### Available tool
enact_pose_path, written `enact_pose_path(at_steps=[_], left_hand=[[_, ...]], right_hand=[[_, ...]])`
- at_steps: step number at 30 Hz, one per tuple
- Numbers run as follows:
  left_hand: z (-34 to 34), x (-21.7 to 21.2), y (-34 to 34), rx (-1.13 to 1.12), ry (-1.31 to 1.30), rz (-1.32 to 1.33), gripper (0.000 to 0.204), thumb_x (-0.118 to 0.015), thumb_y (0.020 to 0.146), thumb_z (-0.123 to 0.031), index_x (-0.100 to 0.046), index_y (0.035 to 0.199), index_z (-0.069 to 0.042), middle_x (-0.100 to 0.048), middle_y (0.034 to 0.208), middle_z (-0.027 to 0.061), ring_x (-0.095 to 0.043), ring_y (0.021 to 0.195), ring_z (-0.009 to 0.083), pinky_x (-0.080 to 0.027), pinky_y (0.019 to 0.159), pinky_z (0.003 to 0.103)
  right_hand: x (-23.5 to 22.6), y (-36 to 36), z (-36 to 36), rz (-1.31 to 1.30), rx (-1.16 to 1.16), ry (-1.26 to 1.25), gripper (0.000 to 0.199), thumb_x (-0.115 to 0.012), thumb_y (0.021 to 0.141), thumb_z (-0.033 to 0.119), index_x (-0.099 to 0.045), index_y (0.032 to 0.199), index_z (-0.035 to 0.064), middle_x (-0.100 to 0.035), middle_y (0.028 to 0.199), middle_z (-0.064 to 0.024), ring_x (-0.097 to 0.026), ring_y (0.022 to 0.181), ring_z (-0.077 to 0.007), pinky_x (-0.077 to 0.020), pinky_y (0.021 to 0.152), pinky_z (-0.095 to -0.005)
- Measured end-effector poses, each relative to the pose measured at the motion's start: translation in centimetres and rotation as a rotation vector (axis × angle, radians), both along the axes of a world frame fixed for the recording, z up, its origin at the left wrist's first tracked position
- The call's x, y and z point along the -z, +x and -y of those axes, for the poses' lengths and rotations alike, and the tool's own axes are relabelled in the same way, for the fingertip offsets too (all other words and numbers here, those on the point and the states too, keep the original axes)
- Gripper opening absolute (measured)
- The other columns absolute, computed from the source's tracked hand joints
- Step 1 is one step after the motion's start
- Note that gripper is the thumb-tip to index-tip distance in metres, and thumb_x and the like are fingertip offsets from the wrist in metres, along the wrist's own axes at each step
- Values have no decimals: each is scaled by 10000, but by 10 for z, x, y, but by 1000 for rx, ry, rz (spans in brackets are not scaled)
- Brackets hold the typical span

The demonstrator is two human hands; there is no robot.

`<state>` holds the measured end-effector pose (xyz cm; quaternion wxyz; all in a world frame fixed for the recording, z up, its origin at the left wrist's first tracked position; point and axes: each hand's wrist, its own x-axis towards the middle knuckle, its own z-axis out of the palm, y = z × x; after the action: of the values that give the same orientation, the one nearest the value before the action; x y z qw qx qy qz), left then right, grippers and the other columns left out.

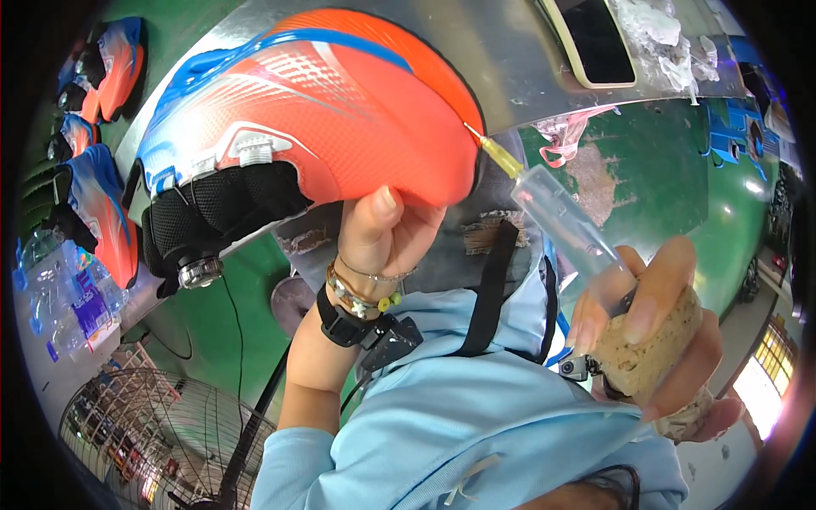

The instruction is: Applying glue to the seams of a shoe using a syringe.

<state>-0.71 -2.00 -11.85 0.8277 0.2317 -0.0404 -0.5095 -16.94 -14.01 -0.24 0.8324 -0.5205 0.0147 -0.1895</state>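
Note:
An orange and blue sports shoe (365,119) with a black mesh collar lies tilted on its side, its toe to the right. My left hand (387,225) grips it near the toe, the thumb on the upper and the other fingers partly hidden behind it. In my right hand (654,314) is a clear syringe (565,212) with a yellow needle hub. Its tip meets the shoe at the toe, by the seam of the orange sole. The same hand also clasps a beige speckled sponge-like block (650,344), which hides the syringe's rear end.
A metal table (527,68) carries a phone (595,42) and crumpled clear plastic (659,38). More matching shoes (102,204) stand at the left, near plastic bottles (68,293). A caged fan (153,433) is at lower left. A pink bag (565,136) hangs by the table edge.

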Motion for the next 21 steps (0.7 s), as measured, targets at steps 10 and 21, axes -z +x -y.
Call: enact_pose_path(at_steps=[10, 21], left_hand=[[37, 5, 17, -27, -196, 118, 711, -664, 793, -423, -361, 1354, -108, -339, 1429, 57, -289, 1338, 187, -76, 1151, 472], [49, -59, 25, -185, -44, -188, 356, -658, 840, -248, -538, 1135, -89, -611, 1100, 44, -594, 1012, 162, -494, 929, 339]], right_hand=[[8, 9, -6, 95, 88, -274, 258, -725, 691, 405, -627, 603, 183, -401, 1028, -125, -543, 822, -342, -490, 675, -395], [19, 55, -31, 163, 422, -488, 494, -594, 748, 626, -601, 600, 154, -444, 973, -127, -517, 818, -337, -487, 680, -398]])
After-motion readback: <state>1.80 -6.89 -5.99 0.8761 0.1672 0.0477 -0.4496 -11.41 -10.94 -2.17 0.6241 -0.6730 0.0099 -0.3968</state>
